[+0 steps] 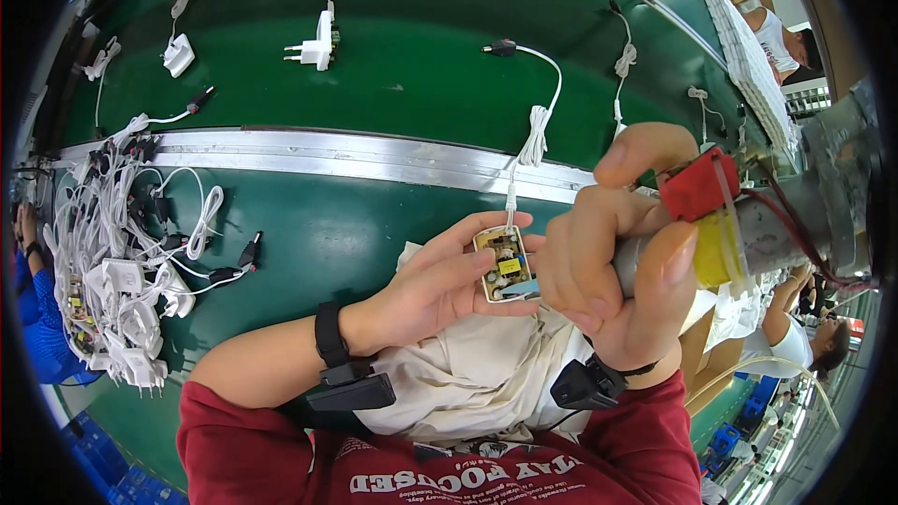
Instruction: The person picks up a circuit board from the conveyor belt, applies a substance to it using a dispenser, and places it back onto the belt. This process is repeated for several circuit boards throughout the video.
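Observation:
My left hand holds an open white power adapter shell, fingers round its sides and the thumb at its edge. Inside the shell a circuit board with a yellow component shows. A white cable leads out of its top, bundled, to a black connector lying on the green surface beyond. My right hand is wrapped round a thick grey cylindrical tool with a yellow band, a red switch block and thin wires. A light-blue tip reaches from that hand to the lower part of the board; whether it touches is unclear.
A heap of white adapters and cables lies on the bench at left. Past a metal rail, several adapters, such as a white plug, lie on the green belt. A cream cloth covers my lap. Other people are at both sides.

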Tool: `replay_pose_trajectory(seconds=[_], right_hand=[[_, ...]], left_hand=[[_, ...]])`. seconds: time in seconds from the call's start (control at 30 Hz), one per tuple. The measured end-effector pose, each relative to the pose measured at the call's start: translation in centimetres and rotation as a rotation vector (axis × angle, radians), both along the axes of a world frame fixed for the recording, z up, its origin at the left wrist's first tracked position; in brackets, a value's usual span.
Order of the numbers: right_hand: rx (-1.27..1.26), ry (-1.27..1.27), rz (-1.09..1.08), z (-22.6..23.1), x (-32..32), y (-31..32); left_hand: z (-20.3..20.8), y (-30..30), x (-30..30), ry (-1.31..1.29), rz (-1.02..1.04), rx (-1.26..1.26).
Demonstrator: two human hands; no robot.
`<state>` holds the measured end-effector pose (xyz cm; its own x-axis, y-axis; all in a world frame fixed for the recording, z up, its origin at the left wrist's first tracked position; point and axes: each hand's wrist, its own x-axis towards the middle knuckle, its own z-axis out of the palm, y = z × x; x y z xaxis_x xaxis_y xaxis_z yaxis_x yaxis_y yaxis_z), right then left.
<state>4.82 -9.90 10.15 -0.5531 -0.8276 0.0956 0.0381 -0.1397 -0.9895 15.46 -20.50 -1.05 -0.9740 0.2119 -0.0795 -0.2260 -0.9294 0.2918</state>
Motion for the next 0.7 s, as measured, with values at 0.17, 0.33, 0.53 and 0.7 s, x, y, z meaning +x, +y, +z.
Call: replay_pose_trajectory(seconds=[0.17, 0.33, 0.53, 0.7], right_hand=[[-0.012, 0.021, -0.011, 0.1, -0.6, 0.2], [-0.045, 0.050, 0.009, -0.1, -0.6, 0.1], [-0.107, -0.045, -0.060, -0.8, 0.1, 0.0], [-0.123, -0.097, -0.107, -0.6, 0.0, -0.1]], left_hand=[[0.1, -0.3, -0.9, -0.003, 0.008, -0.083], [0.2, -2.3, -5.7, 0.153, 0.190, -0.521], [-1.6, -4.9, -13.6, 0.319, 0.466, -2.209], [1.7, -6.6, -12.8, 0.187, 0.712, -2.265]])
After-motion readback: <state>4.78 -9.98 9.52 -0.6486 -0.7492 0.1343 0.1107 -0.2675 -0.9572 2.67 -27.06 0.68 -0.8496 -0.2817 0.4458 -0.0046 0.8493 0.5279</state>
